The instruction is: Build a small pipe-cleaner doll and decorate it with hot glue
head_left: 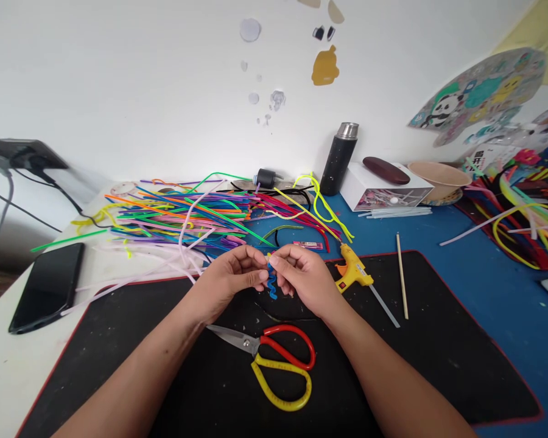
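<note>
Between my two hands, above the black mat (164,365), is a blue pipe cleaner (272,286) bent into a wavy shape, with a bit of yellow at its top. My left hand (232,277) is closed, its thumb and fingers against the piece's left side. My right hand (304,277) pinches the upper part of the blue pipe cleaner between thumb and index finger. Below the hands, scissors (274,359) with one red and one yellow handle lie on the mat, blades pointing left. A yellow glue gun (355,267) rests just right of my right hand.
Bundles of coloured pipe cleaners (178,213) lie behind the mat, with more at the far right. A phone (50,286) is on the left. A wooden stick (402,277), a black thermos (340,159), a white drawer box (383,185) and a bowl (438,176) are to the right.
</note>
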Demonstrator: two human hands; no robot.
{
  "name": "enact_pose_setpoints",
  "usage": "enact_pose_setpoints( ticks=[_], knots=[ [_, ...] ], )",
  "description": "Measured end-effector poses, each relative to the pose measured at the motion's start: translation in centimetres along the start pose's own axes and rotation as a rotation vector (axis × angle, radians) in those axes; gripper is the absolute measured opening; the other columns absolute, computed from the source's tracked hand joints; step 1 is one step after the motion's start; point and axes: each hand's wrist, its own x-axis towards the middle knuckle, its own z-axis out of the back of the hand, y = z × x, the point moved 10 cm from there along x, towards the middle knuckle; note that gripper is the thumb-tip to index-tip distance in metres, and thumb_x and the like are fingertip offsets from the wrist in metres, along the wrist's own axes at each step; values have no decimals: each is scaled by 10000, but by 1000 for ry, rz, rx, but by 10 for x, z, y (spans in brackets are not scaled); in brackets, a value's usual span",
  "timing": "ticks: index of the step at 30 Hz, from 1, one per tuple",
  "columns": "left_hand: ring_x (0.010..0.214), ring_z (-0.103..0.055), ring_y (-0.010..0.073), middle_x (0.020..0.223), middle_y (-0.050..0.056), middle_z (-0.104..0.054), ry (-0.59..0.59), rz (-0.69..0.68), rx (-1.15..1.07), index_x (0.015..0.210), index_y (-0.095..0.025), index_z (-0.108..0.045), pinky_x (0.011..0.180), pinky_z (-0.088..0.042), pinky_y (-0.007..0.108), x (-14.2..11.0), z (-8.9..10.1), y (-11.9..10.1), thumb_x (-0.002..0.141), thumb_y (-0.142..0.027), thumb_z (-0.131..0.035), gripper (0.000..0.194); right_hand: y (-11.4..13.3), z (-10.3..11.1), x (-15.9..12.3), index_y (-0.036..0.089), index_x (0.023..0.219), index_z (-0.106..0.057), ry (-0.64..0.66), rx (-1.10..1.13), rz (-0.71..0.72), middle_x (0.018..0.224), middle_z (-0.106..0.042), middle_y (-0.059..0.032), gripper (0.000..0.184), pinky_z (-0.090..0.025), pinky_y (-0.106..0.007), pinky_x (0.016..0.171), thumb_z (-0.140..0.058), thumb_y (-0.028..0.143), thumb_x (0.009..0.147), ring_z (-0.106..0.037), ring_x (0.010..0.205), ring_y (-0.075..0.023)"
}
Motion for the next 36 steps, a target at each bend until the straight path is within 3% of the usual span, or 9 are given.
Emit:
enact_pose_setpoints(
  ticks=[11, 20, 36],
  knots=[
    [656, -644, 128, 757, -21, -678, -4, 14, -48, 859, -168, -688, 626, -489, 251, 1, -2, 3, 687, -304, -988, 372, -2, 0, 0, 215, 888, -693, 10, -5, 2, 588, -609, 52, 363, -405, -226, 447, -778, 567, 878, -550, 478, -114],
    [580, -584, 102, 696, -8, -679, 15, 135, 42, 904, -147, -748, 561, -441, 228, -2, -1, 12, 693, -502, -976, 472, 5, 3, -1, 206, 898, -709, -18, 0, 46, 605, -623, 46, 365, -425, -229, 462, -783, 563, 887, -541, 476, -105],
    [581, -569, 107, 692, -5, -673, 27, 95, 116, 804, -156, -727, 564, -443, 238, -1, -1, 11, 724, -503, -937, 414, 1, 0, 0, 203, 899, -702, -1, 17, 38, 586, -614, 52, 361, -414, -216, 443, -774, 556, 893, -551, 484, -106]
  ],
)
